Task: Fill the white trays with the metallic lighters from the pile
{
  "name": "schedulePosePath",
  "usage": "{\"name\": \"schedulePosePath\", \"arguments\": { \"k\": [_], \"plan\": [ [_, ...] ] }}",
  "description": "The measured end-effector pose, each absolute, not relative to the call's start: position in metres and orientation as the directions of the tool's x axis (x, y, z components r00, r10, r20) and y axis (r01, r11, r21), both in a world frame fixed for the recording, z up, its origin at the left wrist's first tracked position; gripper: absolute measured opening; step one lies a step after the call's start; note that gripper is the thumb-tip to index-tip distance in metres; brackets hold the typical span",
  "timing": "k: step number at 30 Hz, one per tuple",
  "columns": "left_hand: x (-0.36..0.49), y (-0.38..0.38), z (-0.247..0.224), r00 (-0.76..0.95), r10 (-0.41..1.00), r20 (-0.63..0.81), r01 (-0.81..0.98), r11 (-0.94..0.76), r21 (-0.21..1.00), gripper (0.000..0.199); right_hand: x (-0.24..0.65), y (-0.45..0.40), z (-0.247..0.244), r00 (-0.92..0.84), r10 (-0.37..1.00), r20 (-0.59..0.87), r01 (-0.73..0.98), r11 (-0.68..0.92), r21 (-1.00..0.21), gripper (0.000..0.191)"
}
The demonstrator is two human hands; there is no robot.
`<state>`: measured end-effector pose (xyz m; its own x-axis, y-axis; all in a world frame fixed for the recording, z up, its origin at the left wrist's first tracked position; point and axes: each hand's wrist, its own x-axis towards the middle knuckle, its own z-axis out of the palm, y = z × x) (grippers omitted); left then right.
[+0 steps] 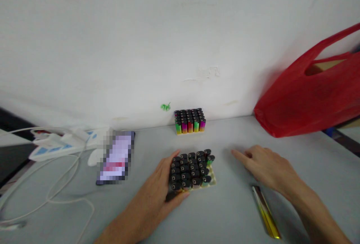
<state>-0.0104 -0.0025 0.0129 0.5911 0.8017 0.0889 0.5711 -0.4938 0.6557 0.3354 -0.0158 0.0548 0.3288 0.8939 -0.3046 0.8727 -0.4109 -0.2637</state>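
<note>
A tray of lighters [191,171] with black tops stands in front of me. The pale tray [213,178] shows bare slots along its right side, and one lighter [210,160] near the back right leans outward. My left hand [157,187] wraps around the tray's left side, thumb at the front edge and fingers at the back. To the right of the tray, my right hand [261,163] has its index finger stretched out toward the lighters, apart from them. Its other fingers are partly hidden, and nothing shows in it. A shiny yellow folded wrapper or strip [266,212] lies below the right hand.
A second block of colourful lighters [190,122] stands against the wall. On the left are a phone [116,157], a white power strip [70,142] and loose white cables [77,199]. A red bag [312,94] stands at the right by the wall.
</note>
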Motion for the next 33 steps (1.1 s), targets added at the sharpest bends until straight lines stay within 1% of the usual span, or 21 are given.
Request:
{"name": "schedulePosePath", "arguments": {
  "k": [2, 3, 4, 5, 7, 10, 13, 15, 17, 19, 20, 22, 25, 26, 28, 33],
  "plan": [
    [-0.01, -0.002, 0.012, 0.594, 0.8, 0.086, 0.571, -0.495, 0.656, 0.097, 0.351, -0.02, 0.058, 0.323, 0.828, -0.458, 0.831, -0.48, -0.281, 0.082],
    [-0.01, -0.002, 0.012, 0.596, 0.798, 0.083, 0.571, -0.495, 0.655, 0.097, 0.358, -0.024, 0.058, 0.289, 0.798, -0.529, 0.807, -0.5, -0.314, 0.086],
    [-0.01, -0.002, 0.012, 0.595, 0.799, 0.084, 0.571, -0.494, 0.655, 0.096, 0.365, -0.028, 0.058, 0.239, 0.781, -0.577, 0.787, -0.504, -0.357, 0.085],
    [-0.01, -0.002, 0.012, 0.593, 0.801, 0.085, 0.571, -0.492, 0.657, 0.097, 0.372, -0.032, 0.057, 0.181, 0.769, -0.613, 0.765, -0.502, -0.403, 0.081],
    [-0.01, -0.003, 0.013, 0.587, 0.805, 0.087, 0.571, -0.487, 0.661, 0.097, 0.379, -0.038, 0.052, 0.098, 0.741, -0.665, 0.735, -0.504, -0.453, 0.068],
    [-0.01, -0.002, 0.014, 0.591, 0.802, 0.092, 0.563, -0.491, 0.665, 0.097, 0.376, -0.041, 0.046, 0.003, 0.734, -0.679, 0.731, -0.464, -0.499, 0.049],
    [-0.01, -0.002, 0.014, 0.595, 0.798, 0.094, 0.56, -0.496, 0.664, 0.097, 0.361, -0.037, 0.044, -0.08, 0.764, -0.64, 0.743, -0.382, -0.55, 0.037],
    [-0.01, -0.002, 0.014, 0.596, 0.797, 0.097, 0.558, -0.498, 0.664, 0.098, 0.349, -0.034, 0.045, -0.117, 0.818, -0.563, 0.757, -0.294, -0.584, 0.032],
    [-0.009, -0.003, 0.015, 0.596, 0.796, 0.103, 0.557, -0.503, 0.661, 0.097, 0.338, -0.03, 0.045, -0.13, 0.905, -0.405, 0.771, -0.165, -0.615, 0.03],
    [-0.009, -0.003, 0.016, 0.597, 0.796, 0.097, 0.565, -0.504, 0.654, 0.096, 0.33, -0.026, 0.044, -0.123, 0.963, -0.24, 0.762, -0.063, -0.645, 0.032],
    [-0.008, -0.003, 0.017, 0.598, 0.796, 0.093, 0.57, -0.503, 0.65, 0.095, 0.327, -0.025, 0.043, -0.117, 0.976, -0.181, 0.74, -0.036, -0.672, 0.034],
    [-0.008, -0.004, 0.017, 0.598, 0.796, 0.088, 0.575, -0.503, 0.645, 0.094, 0.321, -0.021, 0.042, -0.103, 0.988, -0.114, 0.645, -0.022, -0.764, 0.036],
    [-0.008, -0.004, 0.017, 0.6, 0.795, 0.087, 0.572, -0.503, 0.648, 0.094, 0.312, -0.018, 0.043, -0.031, 0.998, -0.047, 0.424, -0.029, -0.905, 0.037],
    [-0.008, -0.003, 0.017, 0.6, 0.795, 0.085, 0.572, -0.501, 0.65, 0.094, 0.309, -0.018, 0.044, 0.004, 0.999, -0.036, 0.359, -0.035, -0.933, 0.038],
    [-0.008, -0.002, 0.016, 0.599, 0.796, 0.09, 0.569, -0.502, 0.651, 0.093, 0.302, -0.018, 0.045, 0.041, 0.997, -0.061, 0.257, -0.07, -0.964, 0.043],
    [-0.007, -0.001, 0.017, 0.607, 0.789, 0.099, 0.565, -0.516, 0.644, 0.093, 0.283, -0.021, 0.044, -0.024, 0.983, -0.181, -0.028, -0.181, -0.983, 0.048]
  ]
}}
